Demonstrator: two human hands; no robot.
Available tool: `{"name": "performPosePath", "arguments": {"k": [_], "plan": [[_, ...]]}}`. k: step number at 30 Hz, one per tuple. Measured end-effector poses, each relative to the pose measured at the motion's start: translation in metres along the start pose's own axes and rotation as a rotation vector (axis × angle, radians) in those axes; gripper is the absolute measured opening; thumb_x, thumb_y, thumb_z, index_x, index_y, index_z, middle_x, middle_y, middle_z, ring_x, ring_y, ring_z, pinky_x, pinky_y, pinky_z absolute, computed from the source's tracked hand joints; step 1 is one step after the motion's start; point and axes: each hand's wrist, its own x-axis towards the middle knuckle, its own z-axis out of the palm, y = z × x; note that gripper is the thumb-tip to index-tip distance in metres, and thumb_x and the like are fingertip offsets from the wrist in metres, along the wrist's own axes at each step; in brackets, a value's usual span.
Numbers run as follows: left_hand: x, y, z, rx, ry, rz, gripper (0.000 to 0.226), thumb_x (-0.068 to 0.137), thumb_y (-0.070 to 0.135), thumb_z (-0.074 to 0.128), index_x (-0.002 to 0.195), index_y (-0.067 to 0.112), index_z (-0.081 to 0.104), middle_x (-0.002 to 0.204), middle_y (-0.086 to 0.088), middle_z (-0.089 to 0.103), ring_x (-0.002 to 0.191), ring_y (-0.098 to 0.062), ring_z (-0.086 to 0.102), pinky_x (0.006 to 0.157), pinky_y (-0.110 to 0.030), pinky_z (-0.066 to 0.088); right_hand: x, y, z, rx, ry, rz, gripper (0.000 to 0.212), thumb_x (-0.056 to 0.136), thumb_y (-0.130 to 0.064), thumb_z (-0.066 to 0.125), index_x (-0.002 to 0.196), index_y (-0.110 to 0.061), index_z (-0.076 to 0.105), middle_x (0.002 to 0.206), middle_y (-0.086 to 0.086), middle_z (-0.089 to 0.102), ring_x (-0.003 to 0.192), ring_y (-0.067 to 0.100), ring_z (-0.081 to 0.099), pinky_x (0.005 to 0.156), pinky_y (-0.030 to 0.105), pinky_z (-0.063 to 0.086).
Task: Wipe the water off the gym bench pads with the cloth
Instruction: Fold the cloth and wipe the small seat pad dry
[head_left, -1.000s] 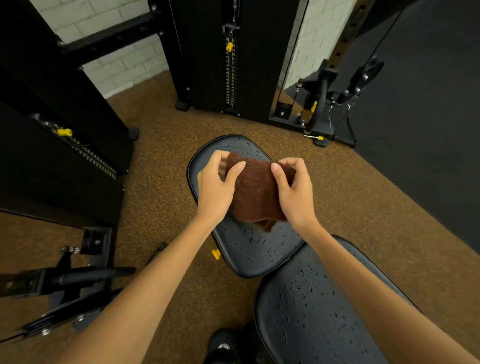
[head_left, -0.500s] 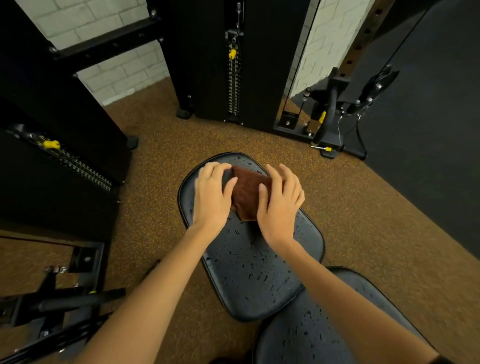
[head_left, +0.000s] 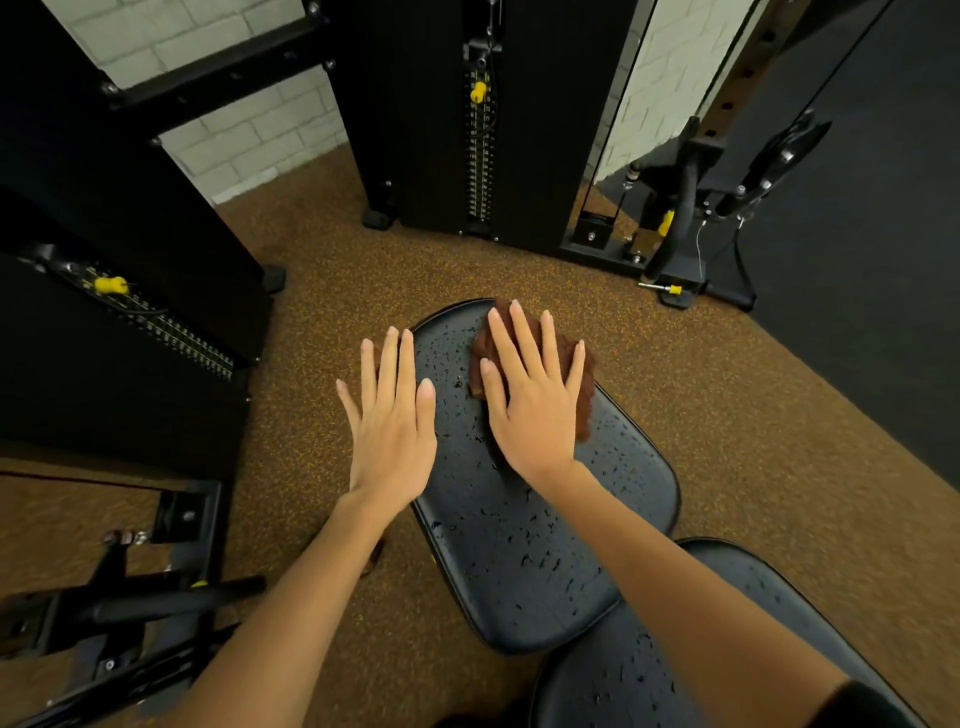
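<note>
A folded brown cloth (head_left: 584, 387) lies on the far end of the black seat pad (head_left: 524, 545), which is speckled with water drops. My right hand (head_left: 530, 400) presses flat on the cloth with straight, spread fingers. Flat and with its fingers straight, my left hand (head_left: 392, 421) is off the cloth at the pad's left edge, partly over the floor. A second wet black pad (head_left: 623, 670) sits nearer to me at the lower right, partly hidden by my right forearm.
Black weight-stack machines with yellow pins stand at the left (head_left: 111, 286) and straight ahead (head_left: 478, 93). A cable attachment and handle (head_left: 675, 228) sit at the right rear. A black frame (head_left: 130, 608) lies low at the left. Brown speckled floor (head_left: 753, 441) surrounds the bench.
Both hands laid the cloth down on the pad's far end. My left hand has let go and moved left off the cloth; my right hand now lies flat on it.
</note>
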Motion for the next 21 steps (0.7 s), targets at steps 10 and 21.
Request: {"name": "performPosePath", "arguments": {"k": [10,21], "plan": [[-0.001,-0.002,0.002,0.095,0.016,0.003,0.056,0.096,0.038,-0.001,0.149,0.025,-0.011,0.156,0.01,-0.016,0.144,-0.014,-0.02,0.116,-0.053,-0.009,-0.039,0.0,-0.008,0.065,-0.113,-0.352,0.051,0.105,-0.032,0.034,0.154,-0.023,0.024,0.162,-0.009,0.018,0.151,0.018,0.004,0.121,0.053,0.007],[0.0,-0.002,-0.013,0.081,-0.037,0.035,0.052,0.102,0.033,0.009,0.151,0.023,-0.006,0.16,0.006,-0.008,0.145,-0.011,-0.014,0.116,-0.049,-0.013,-0.008,0.009,-0.009,0.038,-0.071,-0.076,0.054,0.105,-0.04,0.024,0.156,-0.021,0.018,0.163,-0.004,0.014,0.151,0.019,0.004,0.122,0.05,0.004]]}}
